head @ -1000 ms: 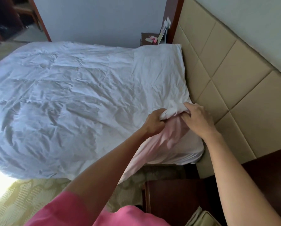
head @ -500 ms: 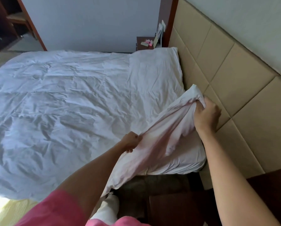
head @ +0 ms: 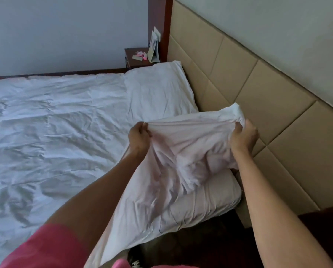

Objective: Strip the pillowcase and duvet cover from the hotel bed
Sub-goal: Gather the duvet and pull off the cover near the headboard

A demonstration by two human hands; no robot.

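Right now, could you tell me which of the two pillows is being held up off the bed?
The near pillow, gripped at its top edge by the left hand and right hand. The far pillow lies flat and untouched by the headboard.

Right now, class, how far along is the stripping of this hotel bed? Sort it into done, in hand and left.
Done: nothing looks fully stripped. In hand: the left hand and right hand both grip the near pillowcase, lifted off the bed by the headboard. Left: the far pillow lies untouched, and the duvet cover is spread over the bed.
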